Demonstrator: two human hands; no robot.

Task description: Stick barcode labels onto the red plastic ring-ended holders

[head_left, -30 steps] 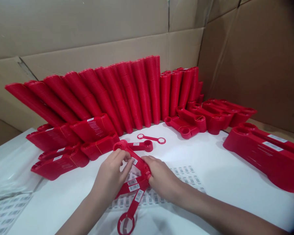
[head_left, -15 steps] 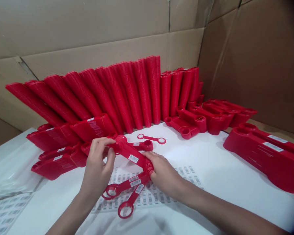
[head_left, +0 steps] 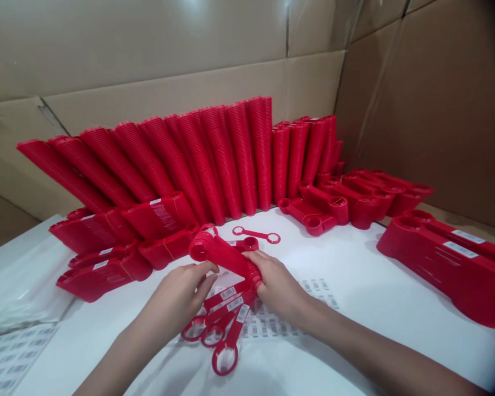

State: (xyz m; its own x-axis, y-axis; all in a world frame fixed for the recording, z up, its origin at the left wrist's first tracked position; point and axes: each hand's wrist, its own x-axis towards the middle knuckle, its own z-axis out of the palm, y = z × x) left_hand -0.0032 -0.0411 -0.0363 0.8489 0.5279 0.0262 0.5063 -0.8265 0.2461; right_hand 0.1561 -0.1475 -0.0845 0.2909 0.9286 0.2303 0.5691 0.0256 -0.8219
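A small stack of red plastic pieces (head_left: 226, 257), each with a ring at either end, is gripped at its right end by my right hand (head_left: 272, 280). Several single pieces with barcode labels (head_left: 234, 304) fan out below that grip, their rings pointing down and left. My left hand (head_left: 193, 286) is just under the stack's left part, thumb and fingertips close together beside the fanned pieces; what they pinch, if anything, is hidden. Beneath both hands lies a sheet of barcode labels (head_left: 268, 327).
Tall leaning stacks of red pieces (head_left: 214, 159) line the cardboard wall (head_left: 169, 49). Shorter bundles (head_left: 99, 275) stand at left, others (head_left: 445, 264) at right. One loose red piece (head_left: 256, 234) lies on the white table (head_left: 355, 308). Clear plastic (head_left: 20, 286) and another label sheet (head_left: 16, 352) sit at left.
My left hand has moved down and right from the stack's left ring. Another labelled piece now shows in the fan below, and the held stack no longer shows a label on top.
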